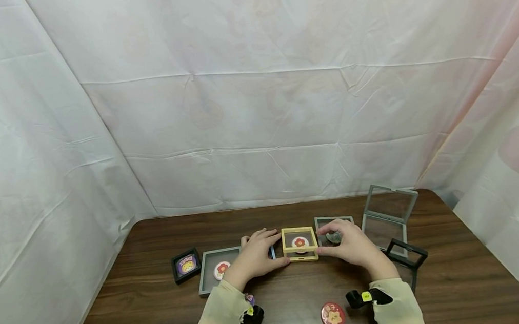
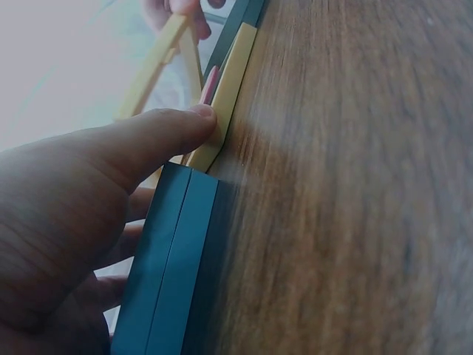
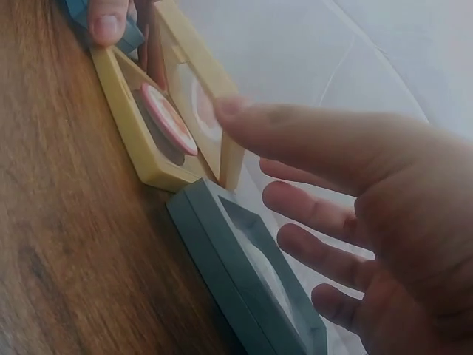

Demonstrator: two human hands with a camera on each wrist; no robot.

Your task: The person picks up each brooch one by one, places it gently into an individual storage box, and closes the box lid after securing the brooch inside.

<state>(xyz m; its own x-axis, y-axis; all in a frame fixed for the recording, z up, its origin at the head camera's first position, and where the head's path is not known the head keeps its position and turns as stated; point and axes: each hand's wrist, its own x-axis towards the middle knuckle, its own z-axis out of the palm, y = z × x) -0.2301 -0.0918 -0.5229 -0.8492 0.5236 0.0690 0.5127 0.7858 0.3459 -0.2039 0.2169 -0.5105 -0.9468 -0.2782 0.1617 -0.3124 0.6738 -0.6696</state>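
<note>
yellow square hinged frame (image 1: 298,259), round white red-flower badge (image 1: 300,242) inside, is lying right between both hands, the left hand (image 1: 260,254) gripping its left side, the right hand (image 1: 352,246) touching the part-raised clear-windowed yellow lid (image 3: 196,55) by thumb, other fingers loosely spread

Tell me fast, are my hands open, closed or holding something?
Left hand: open, touching the yellow case.
Right hand: open, thumb touching its raised lid.
</note>
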